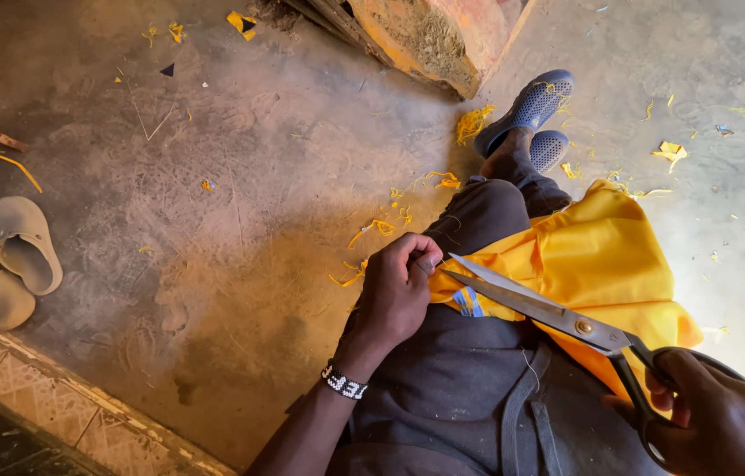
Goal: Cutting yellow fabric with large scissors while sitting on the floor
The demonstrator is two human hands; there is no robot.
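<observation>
My left hand (394, 291) pinches the edge of a yellow cloth (597, 260) that lies over my lap. A beaded band circles that wrist. My right hand (716, 419) grips the black handles of large steel scissors (549, 310). Their blades are parted, with the tips right at the pinched cloth edge beside my left fingers. A small blue-striped patch shows on the cloth under the blades. I sit in dark trousers (461, 379), with one leg stretched out.
Blue perforated clogs (527, 110) are on my feet. A pair of beige sandals (11, 260) lies at the left. Yellow fabric scraps (474, 123) litter the dusty concrete floor. A worn orange-stained block (430, 35) stands ahead. A tiled step edge (55, 388) runs lower left.
</observation>
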